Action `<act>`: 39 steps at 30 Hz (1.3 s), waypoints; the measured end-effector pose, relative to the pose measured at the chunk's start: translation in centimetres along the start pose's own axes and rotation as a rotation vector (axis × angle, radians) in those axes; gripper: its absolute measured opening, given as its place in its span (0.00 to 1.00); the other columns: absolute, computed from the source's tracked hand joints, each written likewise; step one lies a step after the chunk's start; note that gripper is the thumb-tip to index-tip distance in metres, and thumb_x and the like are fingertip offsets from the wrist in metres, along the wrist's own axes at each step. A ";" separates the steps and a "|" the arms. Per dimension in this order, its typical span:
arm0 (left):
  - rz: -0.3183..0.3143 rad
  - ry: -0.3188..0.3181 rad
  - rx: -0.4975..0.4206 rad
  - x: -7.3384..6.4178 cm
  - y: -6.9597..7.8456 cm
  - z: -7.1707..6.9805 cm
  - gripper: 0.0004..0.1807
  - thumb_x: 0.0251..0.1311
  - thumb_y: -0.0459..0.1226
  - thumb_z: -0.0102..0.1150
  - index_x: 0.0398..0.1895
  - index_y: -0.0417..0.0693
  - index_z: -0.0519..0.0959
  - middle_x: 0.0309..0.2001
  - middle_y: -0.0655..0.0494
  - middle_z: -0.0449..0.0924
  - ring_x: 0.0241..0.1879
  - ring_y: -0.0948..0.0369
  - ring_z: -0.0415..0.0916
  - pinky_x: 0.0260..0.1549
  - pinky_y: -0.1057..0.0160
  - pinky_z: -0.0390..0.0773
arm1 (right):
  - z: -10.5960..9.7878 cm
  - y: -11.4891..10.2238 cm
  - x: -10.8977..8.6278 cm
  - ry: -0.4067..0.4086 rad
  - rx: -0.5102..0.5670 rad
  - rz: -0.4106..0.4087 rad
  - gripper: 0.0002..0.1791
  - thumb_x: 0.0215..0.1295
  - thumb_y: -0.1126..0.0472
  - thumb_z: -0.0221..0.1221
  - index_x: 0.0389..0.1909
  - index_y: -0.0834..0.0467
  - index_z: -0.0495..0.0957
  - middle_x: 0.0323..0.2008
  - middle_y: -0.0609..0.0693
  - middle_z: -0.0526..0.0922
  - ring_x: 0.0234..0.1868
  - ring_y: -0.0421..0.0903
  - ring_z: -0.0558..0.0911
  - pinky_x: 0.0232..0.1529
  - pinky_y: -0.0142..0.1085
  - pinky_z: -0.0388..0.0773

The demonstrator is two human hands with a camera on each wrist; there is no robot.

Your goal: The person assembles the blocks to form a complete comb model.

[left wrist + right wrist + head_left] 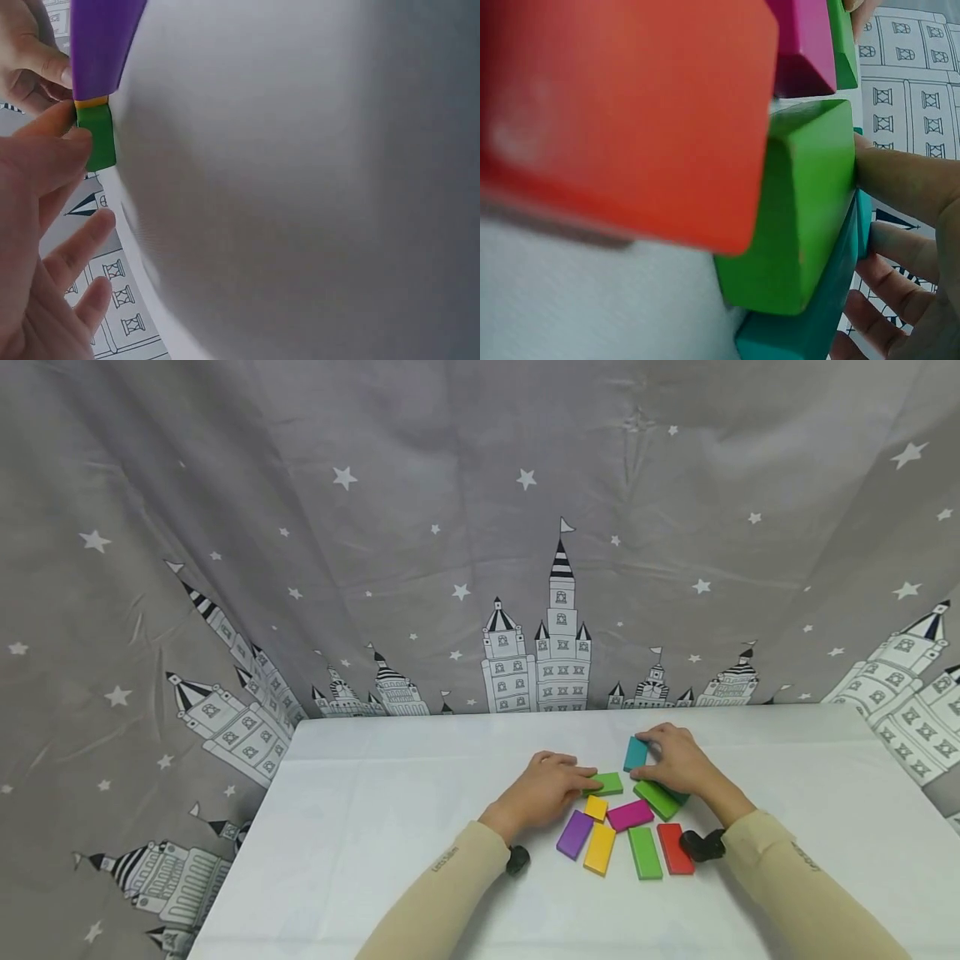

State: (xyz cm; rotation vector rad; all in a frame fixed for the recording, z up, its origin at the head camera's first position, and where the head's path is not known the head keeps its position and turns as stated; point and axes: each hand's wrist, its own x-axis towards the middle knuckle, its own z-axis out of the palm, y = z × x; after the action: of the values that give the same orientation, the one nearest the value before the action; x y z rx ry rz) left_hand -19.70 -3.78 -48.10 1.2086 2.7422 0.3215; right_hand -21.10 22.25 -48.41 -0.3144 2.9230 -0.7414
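My left hand (542,789) pinches the left end of a green block (609,783) between thumb and forefinger; the left wrist view shows the same block (99,142) at the fingertips, other fingers spread. To its right, my right hand (678,760) holds a blue block (634,755) at the far side of the group, thumb at the near end and fingertips at the far end. Just in front of that hand lie a second green block (656,800) and a teal block (787,334), side by side. The hand partly hides the teal one from the head view.
Nearer me on the white table (360,843) lie a magenta block (630,815), a small yellow block (596,808), a purple block (575,835), a longer yellow block (599,849), another green block (645,853) and a red block (674,849). A grey castle-print curtain (420,568) hangs behind.
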 end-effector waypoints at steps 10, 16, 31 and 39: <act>-0.037 0.073 0.151 -0.7 -0.2 0.1 0.19 0.70 0.44 0.61 0.62 0.67 0.80 0.61 0.68 0.80 0.60 0.61 0.73 0.67 0.57 0.66 | -0.3 0.1 0.0 -0.008 0.015 0.018 0.38 0.55 0.51 0.74 0.62 0.68 0.76 0.61 0.71 0.73 0.59 0.69 0.69 0.60 0.65 0.71; -0.066 0.095 0.141 -1.0 -0.4 0.0 0.18 0.64 0.47 0.67 0.57 0.65 0.84 0.50 0.68 0.86 0.47 0.64 0.72 0.54 0.63 0.73 | -0.3 0.2 0.0 -0.006 0.038 0.020 0.38 0.54 0.51 0.74 0.61 0.68 0.76 0.60 0.72 0.73 0.59 0.70 0.69 0.59 0.65 0.72; -0.057 -0.073 -0.178 0.4 -2.4 -0.4 0.41 0.57 0.47 0.74 0.74 0.54 0.68 0.73 0.64 0.66 0.73 0.60 0.60 0.74 0.56 0.59 | -0.2 0.0 0.0 -0.016 0.049 0.043 0.38 0.53 0.51 0.75 0.62 0.67 0.76 0.61 0.72 0.73 0.59 0.70 0.69 0.59 0.65 0.72; -0.013 -0.103 -0.226 1.0 -2.9 -0.3 0.39 0.58 0.43 0.73 0.73 0.56 0.69 0.72 0.68 0.68 0.72 0.62 0.60 0.74 0.56 0.58 | -0.1 0.0 0.1 -0.013 0.052 0.049 0.38 0.54 0.52 0.74 0.62 0.67 0.76 0.61 0.72 0.73 0.59 0.69 0.69 0.60 0.65 0.72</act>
State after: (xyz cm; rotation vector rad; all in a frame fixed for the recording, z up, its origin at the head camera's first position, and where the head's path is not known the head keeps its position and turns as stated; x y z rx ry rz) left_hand -22.49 -4.96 -48.50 1.1153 2.5438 0.5347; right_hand -21.22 22.32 -48.31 -0.2414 2.8828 -0.8031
